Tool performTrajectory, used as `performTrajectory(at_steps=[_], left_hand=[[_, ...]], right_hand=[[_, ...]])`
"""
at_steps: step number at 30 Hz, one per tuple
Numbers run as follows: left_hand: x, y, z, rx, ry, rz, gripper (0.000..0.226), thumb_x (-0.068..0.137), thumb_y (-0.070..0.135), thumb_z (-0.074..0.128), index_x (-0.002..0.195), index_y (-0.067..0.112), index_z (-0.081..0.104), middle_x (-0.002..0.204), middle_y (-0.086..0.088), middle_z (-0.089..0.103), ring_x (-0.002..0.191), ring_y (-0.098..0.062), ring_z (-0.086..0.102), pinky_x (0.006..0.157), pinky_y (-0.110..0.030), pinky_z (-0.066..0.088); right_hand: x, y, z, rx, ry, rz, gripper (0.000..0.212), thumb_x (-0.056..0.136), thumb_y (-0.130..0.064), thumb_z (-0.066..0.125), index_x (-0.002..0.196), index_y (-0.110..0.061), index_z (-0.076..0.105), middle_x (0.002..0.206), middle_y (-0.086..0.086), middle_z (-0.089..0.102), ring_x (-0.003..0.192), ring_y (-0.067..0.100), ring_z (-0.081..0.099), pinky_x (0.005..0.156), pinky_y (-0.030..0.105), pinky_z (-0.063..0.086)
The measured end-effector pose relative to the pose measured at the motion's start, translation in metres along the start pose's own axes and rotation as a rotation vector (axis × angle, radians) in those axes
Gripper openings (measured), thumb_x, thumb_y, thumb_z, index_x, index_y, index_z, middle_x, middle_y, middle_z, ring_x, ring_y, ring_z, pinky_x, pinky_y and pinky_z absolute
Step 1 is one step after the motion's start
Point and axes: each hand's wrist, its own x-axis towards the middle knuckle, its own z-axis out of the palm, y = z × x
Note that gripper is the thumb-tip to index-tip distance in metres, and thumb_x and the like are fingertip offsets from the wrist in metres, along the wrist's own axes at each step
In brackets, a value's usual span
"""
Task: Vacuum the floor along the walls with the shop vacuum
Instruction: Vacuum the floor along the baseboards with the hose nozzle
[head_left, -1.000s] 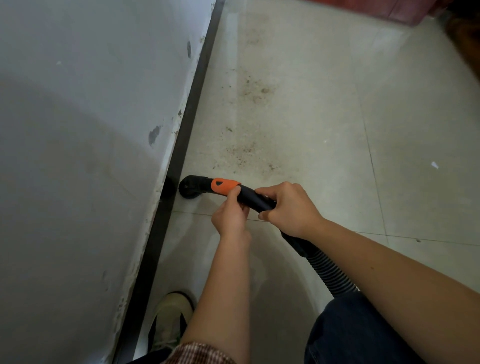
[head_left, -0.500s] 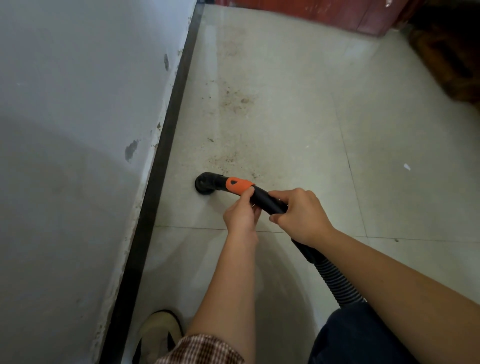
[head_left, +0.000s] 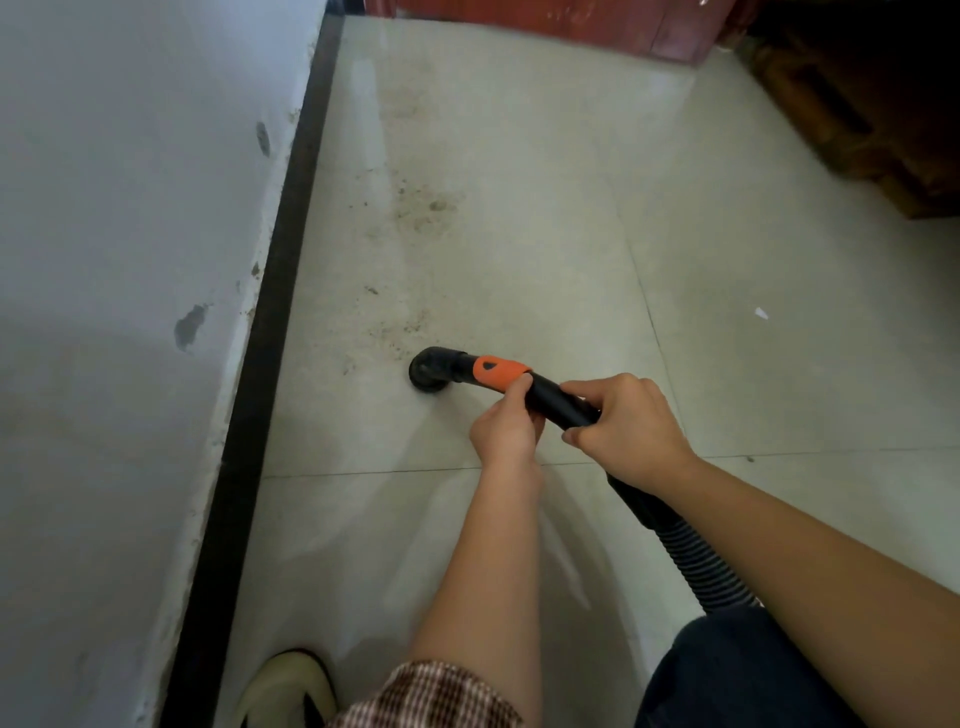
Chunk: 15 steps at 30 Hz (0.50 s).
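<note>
Grit (head_left: 402, 328) lies on the floor (head_left: 519, 260) just ahead of the nozzle (head_left: 428, 370), with another patch farther up near the baseboard (head_left: 280, 291), so I judge most of this wall's edge not yet done. My left hand (head_left: 503, 428) pinches the wand (head_left: 548, 399) behind its orange collar; my right hand (head_left: 626, 434) wraps it lower.

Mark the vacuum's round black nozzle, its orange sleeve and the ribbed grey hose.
Round black nozzle (head_left: 428, 371), head view, on its elbow bend.
Orange sleeve (head_left: 501, 374), head view, on its middle.
Ribbed grey hose (head_left: 701, 566), head view, midway along its ribs.

Black baseboard (head_left: 280, 291) divides chipped white wall (head_left: 114, 234) from dusty floor (head_left: 545, 249).
</note>
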Motion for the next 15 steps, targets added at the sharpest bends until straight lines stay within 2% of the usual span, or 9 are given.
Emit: performTrajectory(at_steps=[2, 5, 15], left_hand=[[-0.001, -0.006, 0.007, 0.02, -0.006, -0.013, 0.009, 0.082, 0.011, 0.074, 0.08, 0.004, 0.068, 0.08, -0.01, 0.075, 0.07, -0.016, 0.073, 0.069, -0.025, 0.056], [-0.003, -0.016, 0.017, 0.061, -0.021, -0.036, 0.009, 0.081, 0.012, 0.074, 0.081, 0.005, 0.069, 0.082, -0.011, 0.075, 0.075, -0.017, 0.073, 0.07, -0.024, 0.056], [-0.003, -0.039, 0.041, 0.151, -0.095, -0.077, 0.011, 0.083, 0.014, 0.074, 0.085, 0.004, 0.07, 0.082, -0.009, 0.076, 0.078, -0.017, 0.074, 0.072, -0.023, 0.056]], right_hand=[[-0.002, 0.007, -0.005, -0.004, 0.008, 0.017, 0.025, 0.07, -0.012, 0.067, 0.091, -0.024, 0.071, 0.06, 0.004, 0.062, 0.057, 0.017, 0.056, 0.047, 0.024, 0.042], [-0.006, 0.019, -0.014, -0.003, 0.028, 0.045, 0.027, 0.071, -0.011, 0.068, 0.094, -0.024, 0.072, 0.063, 0.005, 0.064, 0.062, 0.02, 0.059, 0.056, 0.031, 0.049], [-0.012, 0.044, -0.029, -0.003, 0.071, 0.135, 0.028, 0.073, -0.013, 0.069, 0.099, -0.023, 0.072, 0.067, 0.007, 0.066, 0.066, 0.025, 0.06, 0.059, 0.031, 0.05]])
